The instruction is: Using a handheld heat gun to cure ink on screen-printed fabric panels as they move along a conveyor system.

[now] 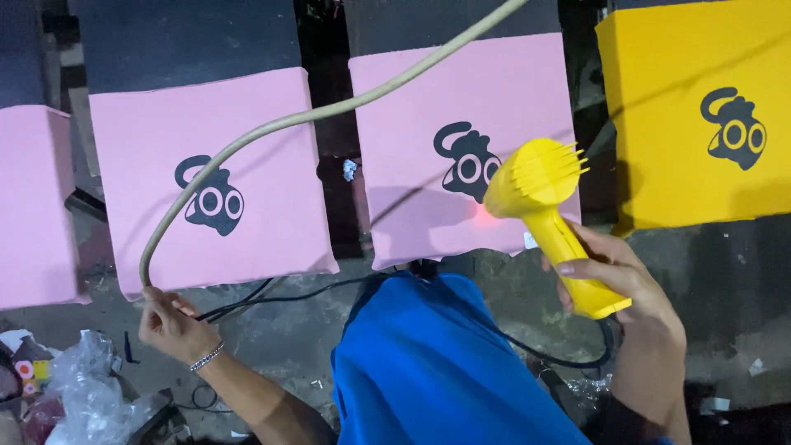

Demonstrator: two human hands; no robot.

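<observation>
A yellow heat gun (550, 218) is grasped in the right hand (630, 284), aimed at a pink panel (461, 148); a beige hose (272, 128) is apparently clenched in the left hand (169, 325).

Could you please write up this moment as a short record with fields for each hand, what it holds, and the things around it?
Right hand: wrapped around the handle of a yellow plastic heat gun, nozzle aimed at a pink square fabric panel with a black cartoon print
Glow: reddish spot on that panel below the nozzle
Left hand: grips a thick beige hose that arcs up across the frame
Nearby: second pink printed panel, yellow printed panel, blue cloth, thin black cable
</observation>
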